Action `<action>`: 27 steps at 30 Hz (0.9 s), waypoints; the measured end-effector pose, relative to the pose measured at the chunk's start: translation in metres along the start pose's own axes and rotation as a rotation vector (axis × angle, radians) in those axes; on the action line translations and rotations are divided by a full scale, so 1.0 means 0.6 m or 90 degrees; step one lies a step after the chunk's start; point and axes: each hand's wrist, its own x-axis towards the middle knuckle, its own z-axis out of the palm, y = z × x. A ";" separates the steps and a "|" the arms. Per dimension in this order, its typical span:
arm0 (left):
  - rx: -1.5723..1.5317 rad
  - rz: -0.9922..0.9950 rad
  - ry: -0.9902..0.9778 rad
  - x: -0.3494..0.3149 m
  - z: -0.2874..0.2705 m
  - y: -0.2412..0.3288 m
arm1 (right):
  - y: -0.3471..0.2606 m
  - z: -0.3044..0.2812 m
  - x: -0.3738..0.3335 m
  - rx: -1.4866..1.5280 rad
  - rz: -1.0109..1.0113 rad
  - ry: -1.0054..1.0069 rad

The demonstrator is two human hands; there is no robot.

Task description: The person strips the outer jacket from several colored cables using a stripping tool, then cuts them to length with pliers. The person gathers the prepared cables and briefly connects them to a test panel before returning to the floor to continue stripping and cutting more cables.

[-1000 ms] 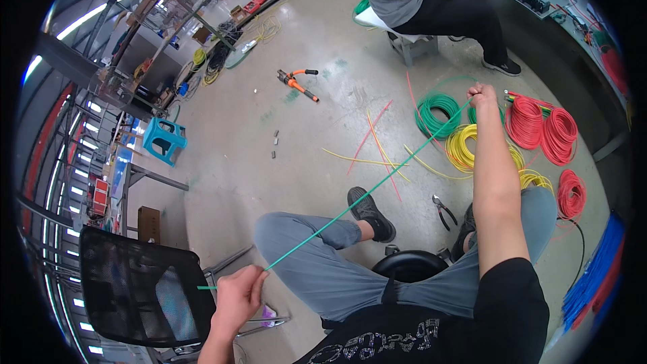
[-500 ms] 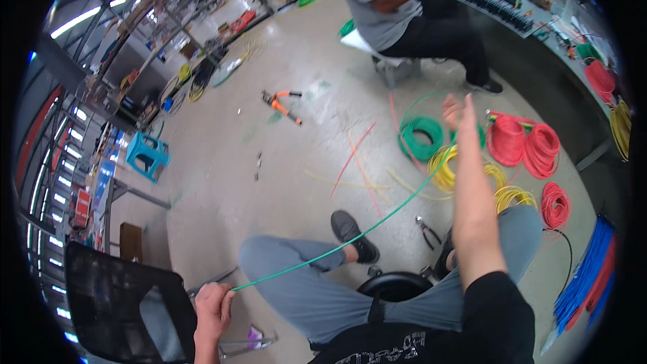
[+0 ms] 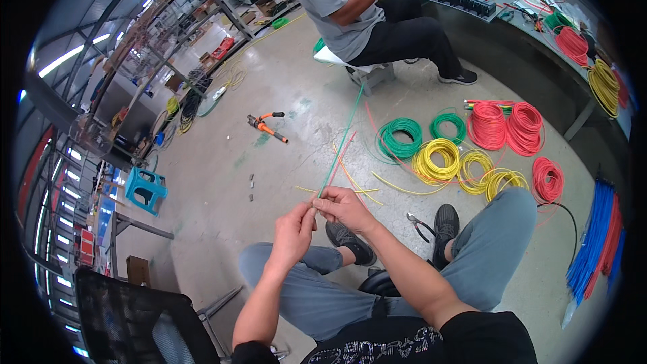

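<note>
My left hand (image 3: 294, 230) and my right hand (image 3: 345, 209) meet in front of my knees, both pinching a green wire (image 3: 345, 136). From my fingers the wire runs away across the floor toward the stool of a seated person. Its near end is hidden in my fingers. Beyond my hands lie cut pieces of red wire (image 3: 342, 160) and yellow wire (image 3: 352, 174). To the right are green coils (image 3: 385, 137), yellow coils (image 3: 419, 163) and red coils (image 3: 488, 128) of wire. Small pliers (image 3: 413, 218) rest on the floor beside my right shoe.
A seated person (image 3: 337, 17) works at a bench (image 3: 532, 37) at the far right. An orange-handled tool (image 3: 269, 129) lies on the floor. On the left stand a blue stool (image 3: 145, 189) and a black mesh chair (image 3: 125, 317). Blue and red wires (image 3: 594, 243) hang at the right edge.
My hands were wide apart, the left low with the green wire stretched from it, the right raised and open. Now they are together, my right hand closed on the wire too. The view has shifted.
</note>
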 end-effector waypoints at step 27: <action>-0.506 -0.543 -0.234 -0.479 -0.083 -0.029 | 0.094 -0.318 0.221 -0.005 0.188 0.365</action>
